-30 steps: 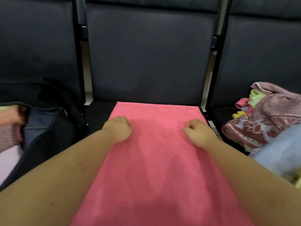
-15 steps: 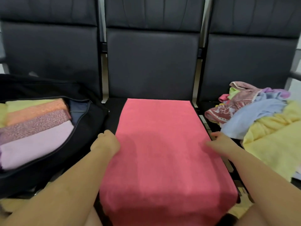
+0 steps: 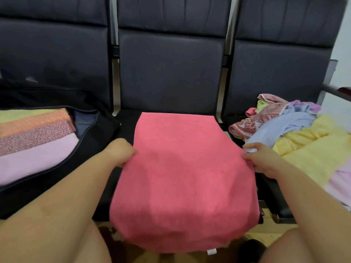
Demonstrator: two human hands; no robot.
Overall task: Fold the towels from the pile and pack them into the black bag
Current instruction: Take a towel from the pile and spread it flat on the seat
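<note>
Gripping opposite side edges of a flat coral-pink terry towel, both hands work over the middle seat of a row of dark padded chairs — the only view is from the head camera, looking down. The left hand pinches the towel's left edge with its fingers curled under the cloth; the right hand pinches the right edge the same way, at about the same place along the towel's length. Away from the person, the far end of the towel lies smooth on the seat, while the near end hangs over the seat's front lip, a small white label showing at its hem.

Left of the towel sits the open black zip-up bag, already holding folded towels in yellow, orange, speckled pink and pale lilac. Right of the towel lies the loose pile of unfolded towels — patterned red, pale blue, yellow, purple.

The likely risk is a lopsided fold: if one hand lifts sooner or higher, the edges would not meet. The overhanging end could also drag the towel off the seat once the grip loosens.
</note>
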